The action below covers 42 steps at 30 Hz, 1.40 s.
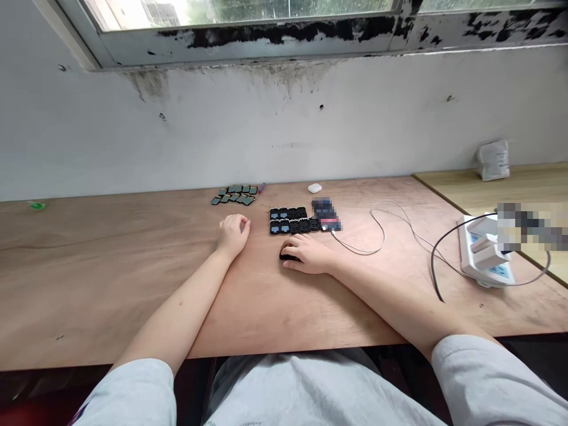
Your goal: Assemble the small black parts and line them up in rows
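My left hand rests on the table with its fingers curled in. What they hold, if anything, is hidden. Under the fingers of my right hand is a small black case, partly covered, gripped close to the tabletop. Just beyond it lie two rows of opened black cases. Those toward the left hold blue-grey squares, while the others show bare black insides. Past my left hand is a group of several dark green square chips with pale edges.
A purple stick-like item lies beside the chips. A phone is plugged into a white cable leading to a power strip. A white earbud case sits near the wall. The wooden table meets a paler one at right.
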Each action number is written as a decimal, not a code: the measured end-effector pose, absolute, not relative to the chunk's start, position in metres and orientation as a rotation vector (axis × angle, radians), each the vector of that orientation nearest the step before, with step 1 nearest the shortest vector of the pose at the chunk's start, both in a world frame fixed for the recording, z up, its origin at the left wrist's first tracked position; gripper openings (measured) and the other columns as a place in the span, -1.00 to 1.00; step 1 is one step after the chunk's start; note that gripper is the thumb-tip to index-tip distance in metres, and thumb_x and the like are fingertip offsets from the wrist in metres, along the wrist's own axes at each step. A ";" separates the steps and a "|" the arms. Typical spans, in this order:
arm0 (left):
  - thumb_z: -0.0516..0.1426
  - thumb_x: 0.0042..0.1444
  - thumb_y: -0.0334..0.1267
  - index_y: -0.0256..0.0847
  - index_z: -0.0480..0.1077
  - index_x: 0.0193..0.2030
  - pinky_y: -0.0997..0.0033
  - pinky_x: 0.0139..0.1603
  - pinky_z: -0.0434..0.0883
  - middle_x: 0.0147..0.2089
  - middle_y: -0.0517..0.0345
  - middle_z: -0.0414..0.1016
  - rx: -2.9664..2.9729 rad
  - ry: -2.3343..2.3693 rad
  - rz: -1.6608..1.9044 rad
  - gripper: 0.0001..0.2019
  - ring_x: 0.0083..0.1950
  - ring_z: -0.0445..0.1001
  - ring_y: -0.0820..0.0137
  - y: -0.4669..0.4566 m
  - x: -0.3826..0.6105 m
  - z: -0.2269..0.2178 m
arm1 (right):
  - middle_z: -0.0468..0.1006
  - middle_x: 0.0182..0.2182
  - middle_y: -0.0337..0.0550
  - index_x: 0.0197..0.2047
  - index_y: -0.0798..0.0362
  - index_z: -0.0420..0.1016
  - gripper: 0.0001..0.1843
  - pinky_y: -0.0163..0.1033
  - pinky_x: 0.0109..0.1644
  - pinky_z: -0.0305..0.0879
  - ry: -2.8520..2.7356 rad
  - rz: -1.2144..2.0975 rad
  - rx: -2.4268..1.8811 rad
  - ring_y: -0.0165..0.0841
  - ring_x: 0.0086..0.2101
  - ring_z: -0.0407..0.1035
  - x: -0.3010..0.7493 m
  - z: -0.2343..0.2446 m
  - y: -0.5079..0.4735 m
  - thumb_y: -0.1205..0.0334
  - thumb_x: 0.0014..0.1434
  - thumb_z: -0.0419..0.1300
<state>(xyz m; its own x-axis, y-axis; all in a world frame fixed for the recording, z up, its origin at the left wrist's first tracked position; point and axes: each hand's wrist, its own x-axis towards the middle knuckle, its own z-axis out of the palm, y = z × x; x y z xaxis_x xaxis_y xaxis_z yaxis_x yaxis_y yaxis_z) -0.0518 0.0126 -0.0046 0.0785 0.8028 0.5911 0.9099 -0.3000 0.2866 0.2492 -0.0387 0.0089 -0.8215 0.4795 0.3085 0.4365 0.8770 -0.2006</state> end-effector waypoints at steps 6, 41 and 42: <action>0.07 0.36 -0.24 -0.15 0.39 -0.21 0.20 -0.03 0.37 -0.24 0.05 0.53 -2.375 -1.349 -1.132 -0.87 -0.13 0.48 0.23 -0.001 -0.035 -0.001 | 0.49 0.04 0.05 0.26 -0.03 0.51 -0.59 0.00 0.12 0.28 -2.704 0.152 -0.704 -0.12 -0.01 0.31 0.251 0.007 -0.034 0.06 0.43 0.15; 0.19 0.28 -0.30 -0.12 0.57 -0.05 0.29 -0.12 0.52 -0.18 0.09 0.62 -3.102 -1.148 -1.038 -0.84 -0.13 0.54 0.30 -0.035 0.005 0.007 | 0.52 -0.09 -0.03 -0.07 0.05 0.38 -0.84 -0.12 0.03 0.25 -2.594 0.325 -0.862 -0.17 -0.05 0.35 0.251 0.005 -0.030 0.27 0.30 0.22; 0.20 0.28 -0.29 -0.12 0.57 -0.06 0.29 -0.12 0.52 -0.18 0.09 0.62 -3.107 -1.152 -1.045 -0.84 -0.12 0.54 0.30 -0.035 0.005 0.007 | 0.52 -0.09 -0.03 -0.07 0.05 0.38 -0.85 -0.12 0.03 0.25 -2.594 0.325 -0.863 -0.17 -0.05 0.35 0.251 0.006 -0.030 0.27 0.30 0.23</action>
<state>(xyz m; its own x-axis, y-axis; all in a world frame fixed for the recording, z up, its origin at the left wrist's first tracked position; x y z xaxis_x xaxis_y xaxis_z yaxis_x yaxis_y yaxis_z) 0.0054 -0.0354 0.0069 0.6102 0.6748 0.4151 0.4782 -0.7315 0.4861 0.2509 -0.0304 0.0057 -0.7364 0.6135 0.2851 0.5241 0.7838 -0.3330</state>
